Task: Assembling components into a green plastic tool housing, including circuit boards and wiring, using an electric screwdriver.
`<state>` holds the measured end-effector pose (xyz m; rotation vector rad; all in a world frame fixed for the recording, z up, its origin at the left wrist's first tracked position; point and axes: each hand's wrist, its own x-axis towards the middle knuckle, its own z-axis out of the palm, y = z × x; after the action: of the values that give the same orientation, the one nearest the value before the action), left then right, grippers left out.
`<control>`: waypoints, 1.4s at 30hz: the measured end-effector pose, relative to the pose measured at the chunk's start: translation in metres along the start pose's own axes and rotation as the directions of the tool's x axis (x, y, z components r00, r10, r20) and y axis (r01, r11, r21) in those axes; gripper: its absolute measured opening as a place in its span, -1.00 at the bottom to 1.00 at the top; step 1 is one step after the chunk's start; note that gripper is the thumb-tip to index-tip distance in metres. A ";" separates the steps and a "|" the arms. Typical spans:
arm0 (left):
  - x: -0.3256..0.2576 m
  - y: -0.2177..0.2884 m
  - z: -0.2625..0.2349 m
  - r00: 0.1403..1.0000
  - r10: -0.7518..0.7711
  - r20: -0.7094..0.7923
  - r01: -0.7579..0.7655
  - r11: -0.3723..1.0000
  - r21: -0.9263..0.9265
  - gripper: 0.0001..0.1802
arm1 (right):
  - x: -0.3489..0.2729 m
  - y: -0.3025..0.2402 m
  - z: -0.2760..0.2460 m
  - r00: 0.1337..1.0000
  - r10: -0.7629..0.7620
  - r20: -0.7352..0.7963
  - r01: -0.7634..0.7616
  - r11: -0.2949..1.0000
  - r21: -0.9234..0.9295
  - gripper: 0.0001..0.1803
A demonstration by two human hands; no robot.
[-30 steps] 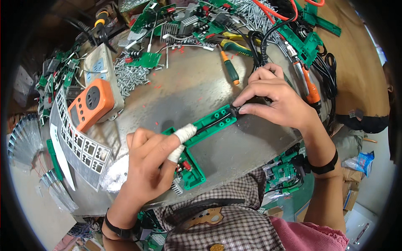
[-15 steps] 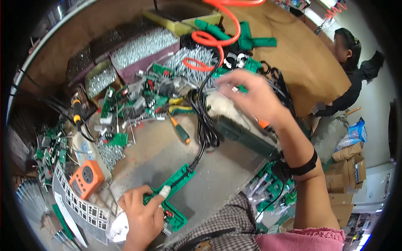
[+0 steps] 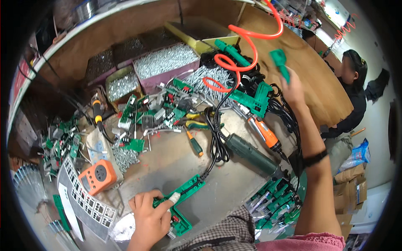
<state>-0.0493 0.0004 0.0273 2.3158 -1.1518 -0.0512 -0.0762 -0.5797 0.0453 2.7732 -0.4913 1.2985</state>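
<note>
My left hand (image 3: 151, 217) grips a green plastic tool housing half (image 3: 189, 188) at the near edge of the bench. A wired circuit board with a red part lies inside its near end, and a black power cord (image 3: 217, 146) runs out of the far end. White tape or a finger cover wraps one fingertip. Off to the far right, my right hand (image 3: 293, 90) holds up another green housing half (image 3: 278, 58) by its narrow end. Below that hand lies one more green housing piece (image 3: 255, 100), among black cords.
Trays of screws (image 3: 167, 60) line the back, with circuit boards (image 3: 155, 108) heaped before them. An orange electric screwdriver (image 3: 266, 134), a dark green tool (image 3: 251, 157), a small screwdriver (image 3: 194, 144) and an orange meter (image 3: 98, 176) lie around. A red coiled hose (image 3: 251, 44) hangs down. Another person (image 3: 351, 92) sits at right.
My right hand has moved up and right and now holds a green housing half. My left hand keeps its hold on the wired housing. The whole view has shifted slightly.
</note>
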 end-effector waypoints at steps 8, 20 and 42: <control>0.007 -0.005 -0.001 0.999 -0.030 -0.045 0.029 0.999 -0.032 -0.64 | -0.029 -0.060 -0.103 0.699 0.609 0.374 -0.704 0.677 0.215 -0.74; -0.001 -0.012 0.004 0.997 0.023 -0.072 -0.026 0.999 -0.038 -0.50 | -0.067 -0.303 -0.103 0.477 -0.297 0.827 -0.642 0.526 0.558 -0.65; -0.058 -0.044 -0.013 0.978 0.208 0.015 -0.204 0.970 -0.135 -0.19 | -0.113 -0.320 -0.028 0.471 -0.640 0.607 0.027 0.699 0.715 -0.61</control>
<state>-0.0505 0.0706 0.0050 2.0748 -1.3554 -0.0824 -0.0688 -0.2409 0.0086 3.5972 0.7212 -0.1535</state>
